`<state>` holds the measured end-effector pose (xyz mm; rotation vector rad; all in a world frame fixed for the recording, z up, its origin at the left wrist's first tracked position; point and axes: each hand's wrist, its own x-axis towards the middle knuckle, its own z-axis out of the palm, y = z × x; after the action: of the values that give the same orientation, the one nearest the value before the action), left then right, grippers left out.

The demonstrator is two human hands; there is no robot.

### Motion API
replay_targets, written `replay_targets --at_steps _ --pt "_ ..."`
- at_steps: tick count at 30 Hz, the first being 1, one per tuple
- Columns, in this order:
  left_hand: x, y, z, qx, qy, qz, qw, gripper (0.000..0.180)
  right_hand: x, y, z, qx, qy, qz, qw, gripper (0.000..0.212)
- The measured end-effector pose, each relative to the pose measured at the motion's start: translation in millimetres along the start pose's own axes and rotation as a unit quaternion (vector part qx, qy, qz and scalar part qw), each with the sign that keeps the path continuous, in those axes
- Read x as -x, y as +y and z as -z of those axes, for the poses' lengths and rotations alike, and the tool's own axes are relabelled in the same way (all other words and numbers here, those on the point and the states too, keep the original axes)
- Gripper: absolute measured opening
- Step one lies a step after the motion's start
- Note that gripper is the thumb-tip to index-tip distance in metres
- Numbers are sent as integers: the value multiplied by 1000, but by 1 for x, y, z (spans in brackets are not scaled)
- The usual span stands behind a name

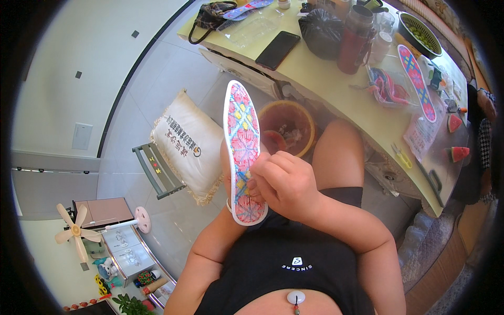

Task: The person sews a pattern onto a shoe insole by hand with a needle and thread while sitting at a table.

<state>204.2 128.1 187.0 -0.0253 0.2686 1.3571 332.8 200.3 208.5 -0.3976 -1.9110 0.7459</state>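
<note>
An embroidered insole (241, 113) with a white rim and a red, blue and yellow pattern stands nearly upright in front of me. My left hand (227, 170) grips it from behind, and the insole hides most of that hand. A bracelet circles the left wrist. My right hand (283, 181) is closed in a pinch against the lower half of the insole's patterned face. Whatever its fingertips hold is too small or hidden to make out. A similar patterned insole (417, 81) lies on the table to the right.
The pale yellow table (320, 79) carries a black phone (278, 50), a dark plastic bag (321, 34), a red flask (355, 42), colored thread (389, 86), yellow-handled scissors (401, 156) and watermelon pieces (459, 153). Below are a round bin (310, 121) and a stool (157, 168) with a cushion (191, 152).
</note>
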Motion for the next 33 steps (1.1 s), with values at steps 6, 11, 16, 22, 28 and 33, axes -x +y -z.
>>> replay_targets --at_steps 6,11,16,22,28,33 --pt "-5 -1 -1 -6 -17 -8 1000 46 0 1 1 -1 5 0 1000 19" --pt "0 -6 -3 20 52 -32 998 34 -2 1 4 -12 11 -21 1000 18" --pt "-1 -3 -10 -55 52 -50 996 24 8 12 2 -59 24 -79 995 14" --pt "-2 -1 -7 -29 12 -24 999 27 9 13 6 -114 33 -104 988 14" --pt "-2 -1 10 100 -25 28 994 46 3 1 7 -49 7 -55 997 16" --pt "3 -4 -2 30 53 -18 998 52 -3 -1 4 -10 7 1 1000 20"
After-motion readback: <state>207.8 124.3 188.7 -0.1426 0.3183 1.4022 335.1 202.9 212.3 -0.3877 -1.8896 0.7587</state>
